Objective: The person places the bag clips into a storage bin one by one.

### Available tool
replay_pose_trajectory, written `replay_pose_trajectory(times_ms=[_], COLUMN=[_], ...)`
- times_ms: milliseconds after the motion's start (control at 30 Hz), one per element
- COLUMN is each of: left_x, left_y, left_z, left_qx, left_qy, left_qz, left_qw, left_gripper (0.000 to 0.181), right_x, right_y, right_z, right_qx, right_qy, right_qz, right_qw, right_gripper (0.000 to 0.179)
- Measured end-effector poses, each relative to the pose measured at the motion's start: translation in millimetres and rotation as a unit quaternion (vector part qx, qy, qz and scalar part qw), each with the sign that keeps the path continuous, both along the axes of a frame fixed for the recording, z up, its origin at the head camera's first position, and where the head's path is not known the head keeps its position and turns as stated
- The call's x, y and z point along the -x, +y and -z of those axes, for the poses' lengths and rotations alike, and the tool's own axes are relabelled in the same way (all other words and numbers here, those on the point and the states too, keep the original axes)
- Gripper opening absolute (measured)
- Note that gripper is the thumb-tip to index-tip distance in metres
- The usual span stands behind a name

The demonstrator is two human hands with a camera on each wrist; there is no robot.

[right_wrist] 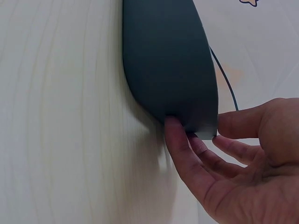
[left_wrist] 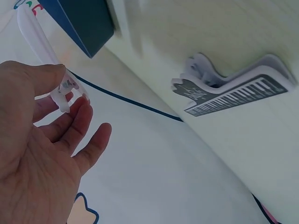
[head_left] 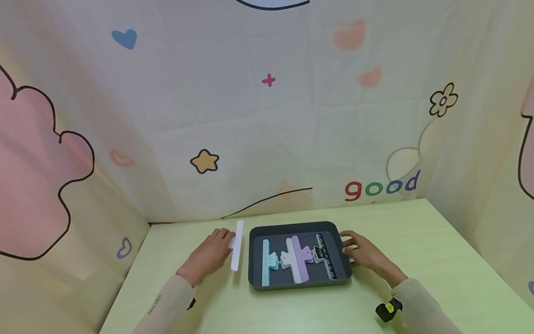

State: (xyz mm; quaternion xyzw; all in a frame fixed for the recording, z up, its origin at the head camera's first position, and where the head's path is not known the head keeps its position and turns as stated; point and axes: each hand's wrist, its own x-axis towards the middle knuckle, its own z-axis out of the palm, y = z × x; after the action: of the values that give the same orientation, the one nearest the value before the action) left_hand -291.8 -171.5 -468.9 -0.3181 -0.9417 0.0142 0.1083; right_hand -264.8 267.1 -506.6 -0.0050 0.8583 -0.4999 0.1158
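Observation:
My left hand [head_left: 208,254] pinches a white ruler clip [head_left: 237,246], held up just left of the dark grey tray [head_left: 300,286]. In the left wrist view, thumb and fingers meet on the clip's handle side. Another ruler clip [left_wrist: 238,93], black and white, lies on the table near that hand; the head view does not show it. My right hand [head_left: 369,254] grips the tray's right end, thumb at the rim and fingers low on the wall. Inside the tray lie a mint clip [head_left: 266,263], a white clip [head_left: 293,260], a purple clip [head_left: 301,260] and a black-striped clip [head_left: 327,256].
The tray stands on a pale wooden table [head_left: 417,260]. A printed cloth [head_left: 267,130] with hearts, a star and the word "good" hangs behind the table's back edge and along both sides.

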Motion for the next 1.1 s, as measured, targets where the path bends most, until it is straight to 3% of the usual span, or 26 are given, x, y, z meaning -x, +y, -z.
replay_pose_trajectory(times_ms=[667, 1100], left_x=[-2.6, -4.3], left_y=[45.6, 73.7], left_z=[-25.7, -31.0], left_qx=[0.003, -0.002], left_qy=[-0.018, 0.009], left_qz=[-0.024, 0.019], left_qw=[0.9995, 0.9998], left_gripper=[0.049, 0.046], right_x=[0.7, 0.9], right_y=[-1.0, -0.4], right_z=[-0.8, 0.9], right_qx=[-0.014, -0.01], right_qy=[0.0, -0.005], right_qz=[-0.001, 0.002], right_qw=[0.9999, 0.9999], right_gripper=[0.05, 0.05])
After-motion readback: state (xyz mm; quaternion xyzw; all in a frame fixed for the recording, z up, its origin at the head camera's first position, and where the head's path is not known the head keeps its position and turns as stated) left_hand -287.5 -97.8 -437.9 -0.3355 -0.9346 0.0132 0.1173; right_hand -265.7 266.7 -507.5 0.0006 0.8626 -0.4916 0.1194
